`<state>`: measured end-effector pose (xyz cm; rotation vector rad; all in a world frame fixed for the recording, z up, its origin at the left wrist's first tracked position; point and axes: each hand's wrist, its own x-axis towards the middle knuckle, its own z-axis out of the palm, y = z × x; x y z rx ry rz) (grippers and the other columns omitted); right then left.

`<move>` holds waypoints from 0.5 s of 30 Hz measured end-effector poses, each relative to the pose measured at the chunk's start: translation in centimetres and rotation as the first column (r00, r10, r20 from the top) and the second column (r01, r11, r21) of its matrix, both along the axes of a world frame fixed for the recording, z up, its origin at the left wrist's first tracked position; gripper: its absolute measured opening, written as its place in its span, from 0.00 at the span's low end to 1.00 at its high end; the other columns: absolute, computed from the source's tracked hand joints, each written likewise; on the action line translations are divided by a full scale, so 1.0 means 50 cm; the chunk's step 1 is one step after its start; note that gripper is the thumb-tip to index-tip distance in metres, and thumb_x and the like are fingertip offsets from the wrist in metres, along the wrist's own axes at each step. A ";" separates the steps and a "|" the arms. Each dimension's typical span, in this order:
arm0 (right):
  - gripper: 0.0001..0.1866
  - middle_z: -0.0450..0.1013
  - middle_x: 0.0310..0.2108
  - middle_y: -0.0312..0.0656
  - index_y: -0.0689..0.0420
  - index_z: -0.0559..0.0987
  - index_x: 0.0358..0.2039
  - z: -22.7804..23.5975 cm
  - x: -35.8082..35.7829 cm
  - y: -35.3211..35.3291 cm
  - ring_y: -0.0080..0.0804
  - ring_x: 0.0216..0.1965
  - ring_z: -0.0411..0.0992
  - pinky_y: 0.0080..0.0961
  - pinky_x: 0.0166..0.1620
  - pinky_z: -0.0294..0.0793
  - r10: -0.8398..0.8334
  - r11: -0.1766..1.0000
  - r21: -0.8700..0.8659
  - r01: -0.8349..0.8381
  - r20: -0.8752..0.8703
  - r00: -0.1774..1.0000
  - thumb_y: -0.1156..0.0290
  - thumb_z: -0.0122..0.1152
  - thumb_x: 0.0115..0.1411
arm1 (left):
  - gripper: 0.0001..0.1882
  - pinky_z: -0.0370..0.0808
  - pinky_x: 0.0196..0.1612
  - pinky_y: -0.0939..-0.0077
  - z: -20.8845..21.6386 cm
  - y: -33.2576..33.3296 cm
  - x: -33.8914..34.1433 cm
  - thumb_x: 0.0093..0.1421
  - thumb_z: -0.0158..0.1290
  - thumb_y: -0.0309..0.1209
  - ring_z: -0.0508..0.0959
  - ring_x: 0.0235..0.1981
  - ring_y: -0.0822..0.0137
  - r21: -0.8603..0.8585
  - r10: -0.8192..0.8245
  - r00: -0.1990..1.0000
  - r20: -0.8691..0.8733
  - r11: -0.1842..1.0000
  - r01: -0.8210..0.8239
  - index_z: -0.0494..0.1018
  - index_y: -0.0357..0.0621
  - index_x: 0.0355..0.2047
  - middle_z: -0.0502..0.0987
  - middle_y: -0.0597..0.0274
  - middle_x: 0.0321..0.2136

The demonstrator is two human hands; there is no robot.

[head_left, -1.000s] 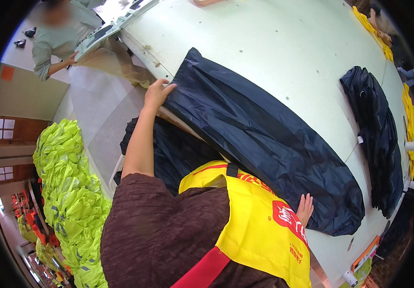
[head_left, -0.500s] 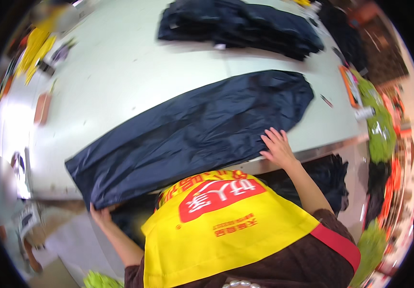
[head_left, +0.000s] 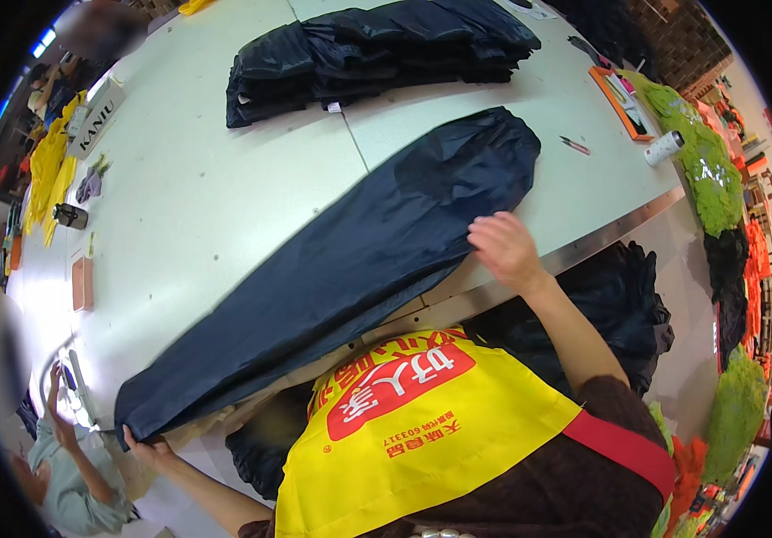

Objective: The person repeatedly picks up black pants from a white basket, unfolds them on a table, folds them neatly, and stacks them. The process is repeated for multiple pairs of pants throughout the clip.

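A pair of dark navy trousers (head_left: 314,269), folded into one long strip, lies slantwise over the pale table. Its wide, rounded end with gathered cloth is far right; the narrow end hangs past the near edge at left. My left hand (head_left: 148,450) is closed on a corner of that narrow end, thumb on top. Beside the near edge of the wide end, my right hand (head_left: 507,251) has its fingers loosely bent and holds nothing I can see. Whether its fingertips touch the cloth, I cannot tell.
Folded dark garments (head_left: 377,63) form a stack at the back. To the right are tweezers (head_left: 574,145), an orange tray (head_left: 619,103) and a white bottle (head_left: 664,149). Dark cloth (head_left: 610,296) lies below the table's metal edge (head_left: 619,224). Another person (head_left: 81,466) is at lower left.
The trousers slant more steeply, their narrow end pulled nearer and to the left by my left hand. My right hand's spread fingers have drawn together and bent.
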<state>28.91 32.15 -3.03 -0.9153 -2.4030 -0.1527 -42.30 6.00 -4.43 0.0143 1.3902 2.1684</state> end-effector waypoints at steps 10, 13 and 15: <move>0.18 0.68 0.38 0.41 0.57 0.73 0.34 -0.126 -0.002 -0.043 0.37 0.46 0.64 0.36 0.52 0.60 0.103 0.960 -0.270 -0.077 0.083 0.991 0.68 0.65 0.42 | 0.12 0.77 0.37 0.71 0.143 0.116 -0.175 0.59 0.49 0.35 0.77 0.31 0.65 0.050 -0.214 0.957 -0.195 0.973 0.227 0.72 0.39 0.36 0.77 0.59 0.31; 0.13 0.68 0.35 0.41 0.56 0.74 0.31 -0.176 -0.001 -0.005 0.36 0.43 0.65 0.34 0.49 0.62 0.121 0.981 -0.170 -0.088 0.192 0.974 0.71 0.62 0.41 | 0.11 0.77 0.40 0.69 0.209 0.200 -0.228 0.60 0.47 0.34 0.78 0.30 0.62 0.033 -0.299 0.922 -0.245 0.948 0.316 0.72 0.37 0.31 0.77 0.55 0.29; 0.09 0.70 0.27 0.40 0.55 0.73 0.24 -0.202 0.022 0.064 0.40 0.36 0.69 0.34 0.42 0.66 0.092 0.988 -0.141 -0.068 0.173 0.981 0.76 0.59 0.39 | 0.10 0.77 0.33 0.74 0.222 0.267 -0.313 0.60 0.47 0.33 0.76 0.24 0.67 0.004 -0.296 0.939 -0.175 0.954 0.301 0.71 0.42 0.24 0.76 0.59 0.21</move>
